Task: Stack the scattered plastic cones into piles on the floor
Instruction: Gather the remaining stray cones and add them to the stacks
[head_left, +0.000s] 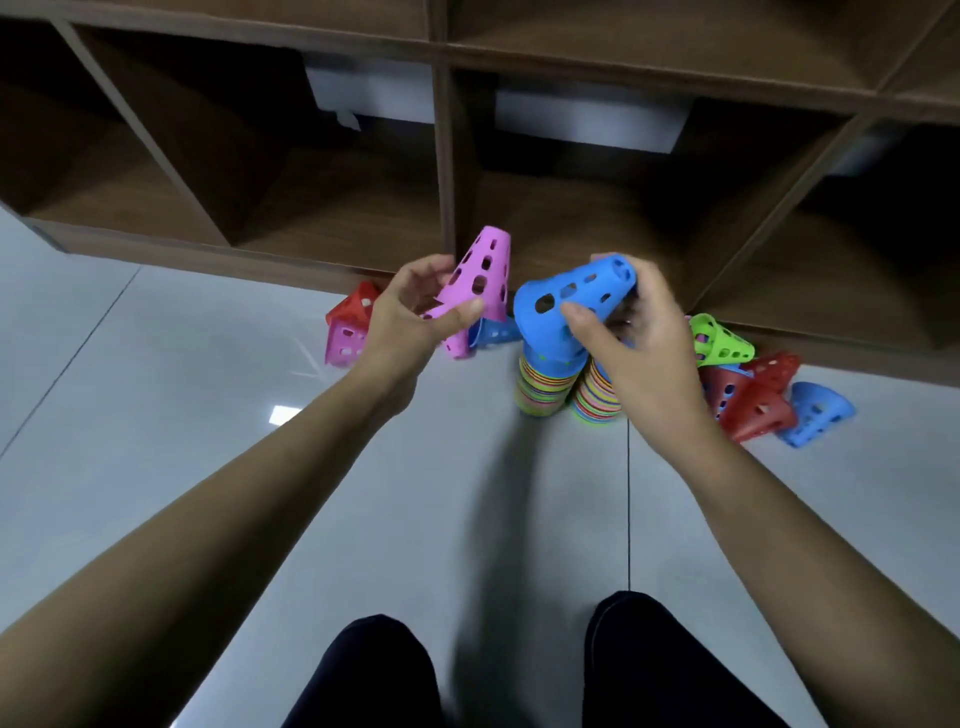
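Brown cubby shelf (441, 156), grey tiled floor (156, 389)

Floor (208, 395): grey glossy tiles, thin dark joints, pale light reflections.

Landmark: left pile (540, 389). Nested multicoloured cones, upright, directly on floor.

Just right of left pile, across a narrow gap: right pile (597, 400), same build, upright.

Well left of left pile: red cone (356, 306) and fallen pink cone (345, 340), both tipped over, touching each other.

Closer in, left of and behind left pile: near blue cone (496, 332), on its side, partly hidden.

Right of left pile, past right pile: green cone (722, 343) on its side. Beyond it, red cones (758, 410) tipped in a touching cluster. At outer edge of cluster, far blue cone (815, 415).

Behind left pile: brown shelf unit (441, 208), base on floor.
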